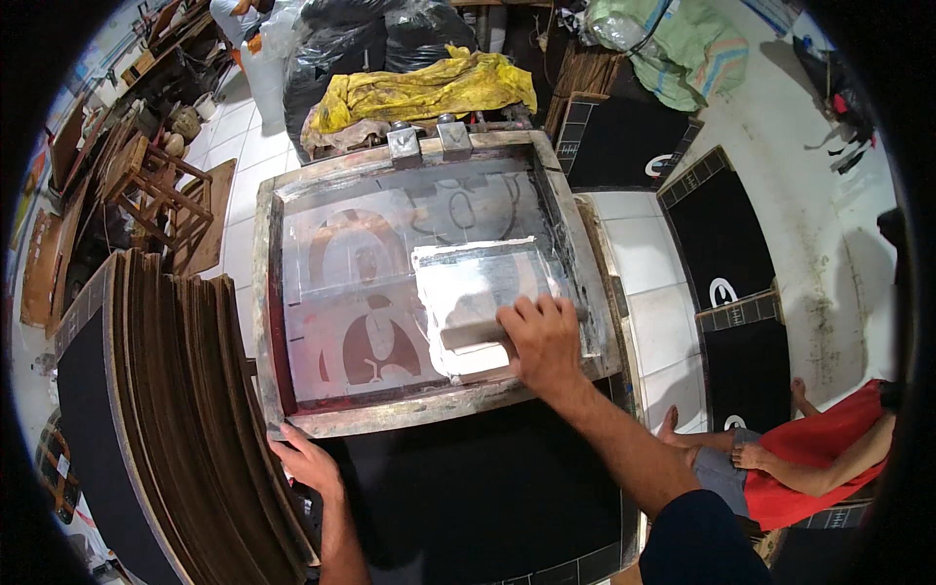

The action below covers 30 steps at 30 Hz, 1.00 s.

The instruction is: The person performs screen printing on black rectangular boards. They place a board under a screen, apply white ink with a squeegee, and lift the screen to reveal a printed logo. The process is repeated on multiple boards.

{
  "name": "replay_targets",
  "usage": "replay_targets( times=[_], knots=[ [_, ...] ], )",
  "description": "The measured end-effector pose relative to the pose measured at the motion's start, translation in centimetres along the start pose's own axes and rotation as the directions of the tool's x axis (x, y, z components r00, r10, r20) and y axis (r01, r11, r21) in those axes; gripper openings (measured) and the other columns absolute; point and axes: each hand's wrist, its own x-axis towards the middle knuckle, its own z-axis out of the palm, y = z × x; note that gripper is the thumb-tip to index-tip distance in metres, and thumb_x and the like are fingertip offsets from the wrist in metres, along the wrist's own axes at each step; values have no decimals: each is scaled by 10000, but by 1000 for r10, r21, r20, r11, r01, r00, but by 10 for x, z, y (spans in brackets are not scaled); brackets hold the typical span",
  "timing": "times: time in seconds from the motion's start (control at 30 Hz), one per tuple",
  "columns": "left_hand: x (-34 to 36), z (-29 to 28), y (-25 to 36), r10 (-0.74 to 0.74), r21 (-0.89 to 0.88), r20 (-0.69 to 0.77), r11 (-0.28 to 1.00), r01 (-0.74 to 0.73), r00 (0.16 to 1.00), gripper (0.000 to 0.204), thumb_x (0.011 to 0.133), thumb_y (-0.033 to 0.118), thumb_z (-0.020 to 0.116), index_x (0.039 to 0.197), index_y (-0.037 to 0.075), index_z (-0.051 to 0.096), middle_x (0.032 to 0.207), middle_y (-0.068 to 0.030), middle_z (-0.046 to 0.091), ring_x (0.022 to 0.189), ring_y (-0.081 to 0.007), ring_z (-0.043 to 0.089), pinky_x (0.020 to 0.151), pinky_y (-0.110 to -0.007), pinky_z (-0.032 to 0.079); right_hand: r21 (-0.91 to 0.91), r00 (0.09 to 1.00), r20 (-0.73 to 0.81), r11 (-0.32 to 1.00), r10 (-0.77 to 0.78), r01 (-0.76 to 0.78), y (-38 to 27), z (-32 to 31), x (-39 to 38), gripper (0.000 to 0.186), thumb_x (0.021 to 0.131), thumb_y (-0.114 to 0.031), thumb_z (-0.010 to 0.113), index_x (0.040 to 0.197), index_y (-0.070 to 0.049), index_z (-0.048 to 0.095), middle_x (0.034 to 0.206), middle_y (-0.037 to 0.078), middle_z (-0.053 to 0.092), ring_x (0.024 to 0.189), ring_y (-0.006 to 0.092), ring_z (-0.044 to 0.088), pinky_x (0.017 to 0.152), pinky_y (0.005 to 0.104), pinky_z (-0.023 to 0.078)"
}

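My right hand (541, 346) grips a long grey squeegee (468, 332) lying across a patch of white ink (466, 283) on a screen-printing screen (331, 292), whose mesh shows dark red-brown and grey stencil shapes. My left hand (306, 458) holds the lower-left corner of the screen's worn frame (380, 424). Two metal clamps (404, 144) grip the frame's far edge. A black board (468, 497) shows beneath the frame's near side.
A tall stack of boards (175, 409) stands at left, near a wooden stool (156, 180). Yellow cloth (424, 93) lies beyond the screen. Printed black boards (717, 234) lie at right, where a person in red (819, 492) sits. Another person (239, 24) stands far back.
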Motion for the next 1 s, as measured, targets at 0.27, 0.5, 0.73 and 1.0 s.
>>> replay_targets(
  times=[0.27,0.5,0.73,1.0],
  knots=[
    [2,2,-3,-84,14,39,996,84,996,613,1110,417,459,1432,-104,480,1321,-361,609,1201,-504,599,1009,-512,462,-46,1000,12,999,-25,25,33,18,74,325,742,-92,775,1044,-121,659,964,53,648,965,264,612,849,433,416],
    [0,0,-4,-66,18,43,998,65,997,605,1116,409,445,1438,-102,476,1351,-368,588,1234,-513,580,1028,-517,453,-37,1000,-29,999,-4,3,36,48,115,324,778,-238,838,1010,-129,641,969,41,618,960,272,590,823,439,409],
    [4,2,-7,-3,0,33,1000,3,999,614,1116,412,450,1457,-99,468,1370,-366,578,1252,-510,569,1057,-511,444,-21,999,51,1000,9,-8,6,4,7,239,766,-75,771,977,-101,661,934,52,608,908,265,585,846,435,421],
    [6,1,-17,17,-85,55,996,-12,998,620,1105,410,499,1434,-116,482,1413,-335,565,1284,-452,570,1084,-456,437,-4,1000,5,1000,21,-21,-12,-9,-52,199,816,-3,687,995,-91,681,917,53,607,893,250,593,884,449,441]
  ],
)
